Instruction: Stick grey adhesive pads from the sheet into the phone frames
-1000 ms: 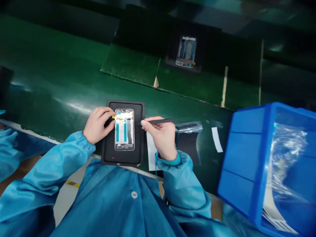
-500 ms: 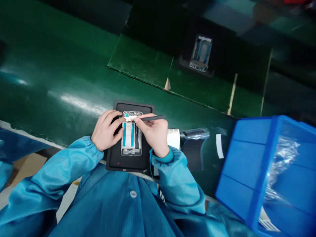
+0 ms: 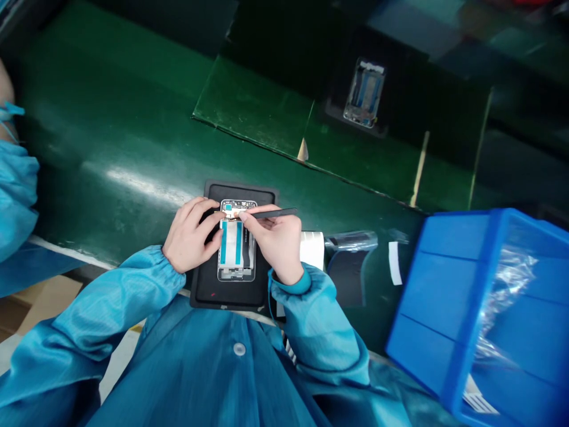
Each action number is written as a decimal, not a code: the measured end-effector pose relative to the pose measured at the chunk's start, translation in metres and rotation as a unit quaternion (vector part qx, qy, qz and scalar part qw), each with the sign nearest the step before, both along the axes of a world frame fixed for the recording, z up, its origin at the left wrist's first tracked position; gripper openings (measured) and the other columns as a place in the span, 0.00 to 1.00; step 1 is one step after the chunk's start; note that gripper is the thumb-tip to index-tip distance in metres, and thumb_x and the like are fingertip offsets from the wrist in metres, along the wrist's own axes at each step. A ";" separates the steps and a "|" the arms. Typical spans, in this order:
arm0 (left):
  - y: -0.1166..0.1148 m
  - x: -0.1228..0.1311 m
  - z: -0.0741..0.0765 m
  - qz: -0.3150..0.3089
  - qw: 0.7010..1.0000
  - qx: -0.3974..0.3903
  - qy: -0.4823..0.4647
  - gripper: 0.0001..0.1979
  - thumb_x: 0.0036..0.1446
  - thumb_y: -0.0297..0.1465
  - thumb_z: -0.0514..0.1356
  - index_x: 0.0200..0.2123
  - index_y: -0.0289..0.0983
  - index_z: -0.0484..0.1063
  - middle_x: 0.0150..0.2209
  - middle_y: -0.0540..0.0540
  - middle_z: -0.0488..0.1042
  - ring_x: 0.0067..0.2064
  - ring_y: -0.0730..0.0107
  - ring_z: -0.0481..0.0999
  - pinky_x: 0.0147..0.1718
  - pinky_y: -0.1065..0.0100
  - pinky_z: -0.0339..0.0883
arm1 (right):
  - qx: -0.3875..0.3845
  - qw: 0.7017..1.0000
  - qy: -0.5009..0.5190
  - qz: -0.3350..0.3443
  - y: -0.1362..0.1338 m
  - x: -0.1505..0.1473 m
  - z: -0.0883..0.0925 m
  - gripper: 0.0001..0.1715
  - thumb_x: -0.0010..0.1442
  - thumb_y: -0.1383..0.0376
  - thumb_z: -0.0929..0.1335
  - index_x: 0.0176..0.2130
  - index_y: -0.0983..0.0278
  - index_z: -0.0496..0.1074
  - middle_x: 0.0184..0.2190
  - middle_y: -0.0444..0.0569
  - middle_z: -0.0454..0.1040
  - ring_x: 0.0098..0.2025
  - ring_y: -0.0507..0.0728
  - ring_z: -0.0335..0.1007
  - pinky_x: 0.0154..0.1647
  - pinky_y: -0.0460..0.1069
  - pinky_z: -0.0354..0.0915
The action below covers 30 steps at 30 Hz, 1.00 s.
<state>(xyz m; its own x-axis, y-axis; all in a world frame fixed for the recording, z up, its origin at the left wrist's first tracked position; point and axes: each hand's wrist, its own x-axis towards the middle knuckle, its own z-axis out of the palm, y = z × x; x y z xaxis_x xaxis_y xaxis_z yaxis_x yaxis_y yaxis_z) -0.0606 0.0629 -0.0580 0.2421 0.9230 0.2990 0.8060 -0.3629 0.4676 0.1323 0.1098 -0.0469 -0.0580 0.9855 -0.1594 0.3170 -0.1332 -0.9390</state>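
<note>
An opened phone (image 3: pixel 233 243) with blue strips and a black strip inside lies on a black tray (image 3: pixel 262 290). My left hand (image 3: pixel 192 237) grips the phone's left edge, with the index fingertip on its upper part and the thumb lower on the side. Pinched in my right hand (image 3: pixel 279 240) are dark tweezers (image 3: pixel 284 212), their back end pointing right. Their tips are covered by my fingers, over a pale, gold-coloured part (image 3: pixel 233 213) near the phone's top.
A blue bin (image 3: pixel 438 296) holding clear plastic stands at the right. A white roll (image 3: pixel 312 249), a dark sheet in film (image 3: pixel 347 276) and a white strip (image 3: pixel 395 263) lie beside the tray. A second opened phone (image 3: pixel 365 93) lies farther back. Another person's sleeve (image 3: pixel 16 198) shows at left.
Another person's arm has come into view at the left edge. My hands, the tweezers and the phone stay almost where they were.
</note>
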 end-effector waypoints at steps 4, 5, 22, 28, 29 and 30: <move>0.000 0.000 0.001 -0.003 1.000 0.007 0.000 0.15 0.60 0.29 0.58 0.51 0.37 0.74 0.54 0.37 0.72 0.60 0.51 0.66 0.59 0.49 0.66 | 0.010 1.000 -0.007 -0.003 0.000 -0.001 0.000 0.11 0.53 0.57 0.77 0.32 0.62 0.79 0.30 0.49 0.83 0.30 0.58 0.81 0.32 0.51 0.77; 0.000 0.000 0.002 -0.002 1.000 0.002 -0.001 0.15 0.60 0.30 0.58 0.51 0.37 0.74 0.54 0.38 0.72 0.60 0.51 0.66 0.59 0.48 0.66 | 0.013 1.000 -0.008 -0.003 0.000 -0.001 0.000 0.11 0.53 0.57 0.77 0.32 0.62 0.79 0.30 0.49 0.83 0.29 0.58 0.81 0.32 0.51 0.77; 0.001 0.000 0.001 -0.006 1.000 0.018 0.014 0.15 0.60 0.30 0.59 0.51 0.36 0.73 0.53 0.37 0.72 0.60 0.50 0.67 0.58 0.48 0.67 | 0.018 1.000 -0.001 0.006 0.000 0.000 -0.001 0.11 0.55 0.57 0.76 0.33 0.62 0.79 0.32 0.49 0.83 0.31 0.58 0.82 0.35 0.52 0.78; 0.000 0.000 -0.001 -0.004 1.000 0.019 0.014 0.15 0.60 0.30 0.59 0.51 0.37 0.74 0.53 0.38 0.72 0.59 0.50 0.67 0.59 0.48 0.67 | 0.018 1.000 -0.012 0.008 0.000 -0.001 0.002 0.11 0.55 0.58 0.76 0.33 0.63 0.79 0.32 0.49 0.83 0.32 0.58 0.82 0.36 0.51 0.77; 0.000 0.000 -0.001 -0.002 1.000 0.017 0.014 0.16 0.60 0.30 0.59 0.51 0.37 0.74 0.53 0.38 0.72 0.60 0.50 0.67 0.59 0.48 0.66 | 0.019 1.000 -0.011 0.009 -0.001 -0.001 0.002 0.10 0.56 0.58 0.75 0.33 0.63 0.79 0.32 0.49 0.83 0.31 0.58 0.82 0.36 0.51 0.77; 0.000 0.000 0.000 0.000 1.000 0.014 0.015 0.16 0.60 0.30 0.59 0.51 0.38 0.74 0.53 0.38 0.72 0.60 0.50 0.67 0.59 0.48 0.66 | 0.019 1.000 -0.012 0.010 -0.001 -0.001 0.001 0.10 0.56 0.58 0.75 0.33 0.63 0.79 0.32 0.49 0.83 0.31 0.58 0.82 0.36 0.51 0.77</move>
<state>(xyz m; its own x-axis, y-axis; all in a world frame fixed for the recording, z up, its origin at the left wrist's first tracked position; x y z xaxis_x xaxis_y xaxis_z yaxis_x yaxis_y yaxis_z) -0.0607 0.0624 -0.0584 0.2520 0.9144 0.3167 0.8188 -0.3759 0.4339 0.1314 0.1088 -0.0456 -0.0744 0.9895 -0.1235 0.3414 -0.0911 -0.9355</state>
